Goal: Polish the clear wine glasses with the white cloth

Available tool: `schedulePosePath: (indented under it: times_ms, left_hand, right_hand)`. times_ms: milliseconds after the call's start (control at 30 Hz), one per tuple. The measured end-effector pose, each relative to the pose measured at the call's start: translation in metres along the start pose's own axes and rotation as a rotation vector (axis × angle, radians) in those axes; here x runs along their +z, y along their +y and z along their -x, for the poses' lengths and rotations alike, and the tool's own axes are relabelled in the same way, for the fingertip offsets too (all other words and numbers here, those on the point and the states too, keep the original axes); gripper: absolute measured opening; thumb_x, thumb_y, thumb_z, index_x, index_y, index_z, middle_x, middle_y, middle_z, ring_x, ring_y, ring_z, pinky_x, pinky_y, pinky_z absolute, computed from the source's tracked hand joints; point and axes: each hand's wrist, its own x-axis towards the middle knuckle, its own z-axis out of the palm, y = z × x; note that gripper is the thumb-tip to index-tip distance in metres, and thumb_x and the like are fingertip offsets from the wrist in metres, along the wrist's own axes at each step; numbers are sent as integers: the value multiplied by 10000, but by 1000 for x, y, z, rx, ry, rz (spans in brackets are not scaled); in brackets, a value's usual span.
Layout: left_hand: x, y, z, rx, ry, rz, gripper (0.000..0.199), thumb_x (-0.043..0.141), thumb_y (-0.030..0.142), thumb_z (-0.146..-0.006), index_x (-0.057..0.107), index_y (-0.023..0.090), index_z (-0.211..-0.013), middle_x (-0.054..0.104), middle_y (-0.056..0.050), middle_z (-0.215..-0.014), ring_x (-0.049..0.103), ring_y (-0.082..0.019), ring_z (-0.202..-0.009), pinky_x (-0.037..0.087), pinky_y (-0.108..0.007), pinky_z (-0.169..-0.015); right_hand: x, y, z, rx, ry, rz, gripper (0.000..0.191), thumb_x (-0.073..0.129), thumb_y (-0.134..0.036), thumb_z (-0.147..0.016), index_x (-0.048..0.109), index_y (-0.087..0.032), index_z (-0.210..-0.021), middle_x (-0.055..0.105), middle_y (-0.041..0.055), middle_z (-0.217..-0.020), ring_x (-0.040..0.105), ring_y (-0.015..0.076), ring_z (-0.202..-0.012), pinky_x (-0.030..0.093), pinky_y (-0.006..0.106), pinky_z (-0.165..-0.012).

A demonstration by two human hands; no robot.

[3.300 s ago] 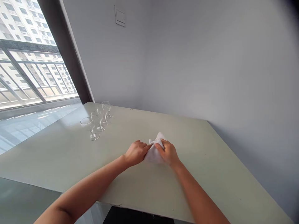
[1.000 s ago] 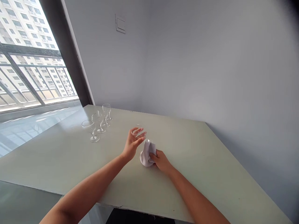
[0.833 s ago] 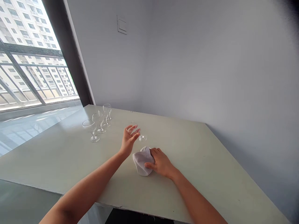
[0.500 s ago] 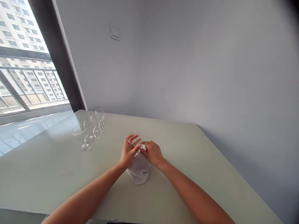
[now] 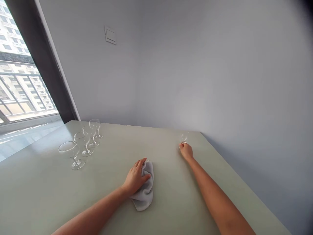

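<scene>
A small white cloth (image 5: 146,192) lies crumpled on the table, and my left hand (image 5: 135,176) grips its upper left side, thumb over it and fingers curled at its edge. Far forward and to the right, my right hand (image 5: 186,150) is closed on a clear stemmed glass (image 5: 184,137), whose bowl shows faintly beyond the fingers. The fingers hide the glass's lower part, and I cannot tell whether it touches the table. Several more stemmed glasses stand upright in a row on the left, the nearest wine glass (image 5: 73,153) being closest to me.
The pale table (image 5: 168,209) meets a grey wall (image 5: 195,71) at its far side, and its right edge slants toward me. A wall switch (image 5: 110,35) is up on the left. Beyond the row of glasses is a window (image 5: 22,75) with a railing.
My right hand has carried the glass from above the cloth to the far right of the table. My left hand has let go of the glass and now holds the cloth. The view has turned slightly right.
</scene>
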Motion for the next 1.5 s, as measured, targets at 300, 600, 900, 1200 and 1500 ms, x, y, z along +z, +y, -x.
schedulePosePath:
  times_ms: [300, 600, 900, 1200, 1500]
  left_hand:
    - [-1, 1, 1, 30, 24, -42, 495, 560, 212, -681, 441, 244, -1161, 468, -51, -1211, 448, -211, -1099, 333, -327, -931]
    - [-3, 5, 3, -26, 244, -366, 284, 631, 324, -639, 500, 204, -861, 472, -53, -990, 436, -229, -955, 330, -360, -853]
    - [-9, 14, 0, -65, 203, 15, 118, 449, 311, -783, 504, 210, -753, 503, 11, -731, 445, -122, -615, 317, -248, -585]
    - [6, 21, 3, -116, -79, 824, 260, 450, 243, -722, 510, 161, -962, 588, -37, -865, 517, -98, -602, 411, -240, -565]
    - [-101, 15, -9, -228, 1070, 961, 276, 500, 139, -616, 442, 203, -878, 466, 22, -813, 431, -44, -598, 354, -172, -548]
  right_hand:
    - [-6, 58, -57, 259, 101, -43, 269, 431, -291, -788, 617, -120, -878, 645, 144, -870, 596, 237, -808, 383, 285, -612]
    - [-14, 63, -35, 229, 179, -175, 513, 556, -473, -689, 489, -122, -1057, 622, 105, -844, 574, 233, -764, 392, 304, -651]
    - [-5, 1, 75, -93, -6, -337, 426, 392, -565, -756, 568, -181, -702, 522, 29, -570, 481, 189, -579, 360, 305, -591]
    - [19, -109, 206, 126, -718, -1378, 359, 652, -491, -637, 615, -167, -786, 628, 19, -704, 563, 180, -685, 428, 266, -584]
    - [20, -81, 176, 402, -561, -1443, 276, 698, -340, -564, 634, -159, -763, 639, 2, -681, 579, 181, -661, 457, 266, -545]
